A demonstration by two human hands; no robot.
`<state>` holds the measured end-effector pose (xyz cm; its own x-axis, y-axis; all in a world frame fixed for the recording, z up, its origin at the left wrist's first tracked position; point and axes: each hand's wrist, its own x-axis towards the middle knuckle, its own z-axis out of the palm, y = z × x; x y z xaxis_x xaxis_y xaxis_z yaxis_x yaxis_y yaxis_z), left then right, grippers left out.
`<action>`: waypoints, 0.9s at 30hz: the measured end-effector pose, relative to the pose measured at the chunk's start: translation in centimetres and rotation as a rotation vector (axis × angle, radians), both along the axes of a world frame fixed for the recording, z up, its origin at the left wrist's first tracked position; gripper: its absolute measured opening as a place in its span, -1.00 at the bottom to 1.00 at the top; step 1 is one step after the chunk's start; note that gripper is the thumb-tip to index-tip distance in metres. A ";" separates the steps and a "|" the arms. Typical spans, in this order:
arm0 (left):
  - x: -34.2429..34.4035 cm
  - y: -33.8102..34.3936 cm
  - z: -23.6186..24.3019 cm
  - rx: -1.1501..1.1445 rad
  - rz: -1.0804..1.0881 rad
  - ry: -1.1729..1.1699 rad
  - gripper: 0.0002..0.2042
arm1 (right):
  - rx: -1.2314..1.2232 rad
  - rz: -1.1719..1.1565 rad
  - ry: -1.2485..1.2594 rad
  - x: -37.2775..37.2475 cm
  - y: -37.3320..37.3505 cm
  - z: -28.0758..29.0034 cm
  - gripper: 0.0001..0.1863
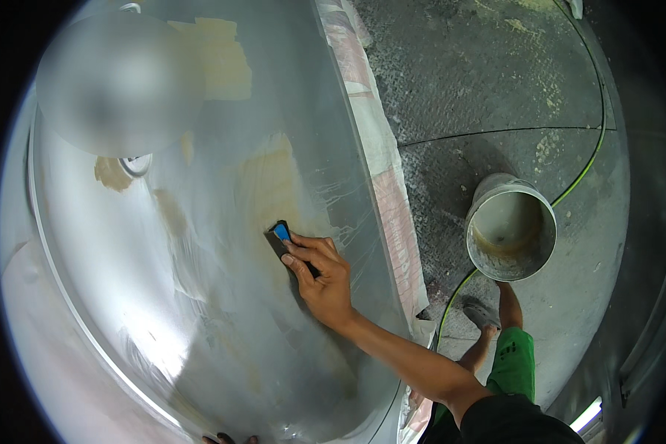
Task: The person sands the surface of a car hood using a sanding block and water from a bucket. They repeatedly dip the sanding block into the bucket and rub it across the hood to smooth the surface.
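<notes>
My right hand (320,285) grips a dark sanding block (279,248) with a blue insert, pressed on a large grey, wet-looking metal panel (214,311) with streaks. Around it are tan filler patches (266,177), with another patch (222,59) higher up. Only the fingertips of my left hand (228,438) show, spread apart at the lower edge, touching or close to the panel; the rest is out of view.
A bucket (479,229) of murky liquid stands on the concrete floor (451,74) to the right, near my feet. A green hose (581,177) runs past it. Pink-and-white sheeting (383,207) lines the panel's edge. A blurred round area hides the panel's upper left.
</notes>
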<state>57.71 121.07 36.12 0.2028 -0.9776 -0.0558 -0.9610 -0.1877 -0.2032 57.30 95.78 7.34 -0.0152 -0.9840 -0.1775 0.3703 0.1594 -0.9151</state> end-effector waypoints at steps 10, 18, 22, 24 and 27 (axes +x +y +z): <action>0.5 0.1 -0.2 0.010 -0.016 -0.012 -0.33 | -0.047 0.007 0.058 -0.7 0.1 -1.6 -0.90; 0.9 0.1 -0.5 -0.011 -0.027 -0.004 -0.34 | 0.053 -0.017 -0.001 0.8 -6.9 -4.2 -0.84; 1.0 0.4 0.1 0.027 -0.022 0.016 -0.34 | 0.000 0.015 0.009 -0.3 0.5 -2.2 -0.91; 1.0 0.4 0.2 0.024 -0.023 0.017 -0.35 | -0.096 -0.029 0.030 0.1 -0.3 -3.6 -0.92; 1.0 0.0 -0.4 -0.016 -0.039 0.006 -0.36 | 0.089 -0.021 -0.084 0.4 -7.4 -3.8 -0.92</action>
<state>58.68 121.07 35.68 0.1639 -0.9856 -0.0414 -0.9688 -0.1529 -0.1951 57.66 88.42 3.51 -0.0167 -0.9639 -0.2658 0.4494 0.2303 -0.8631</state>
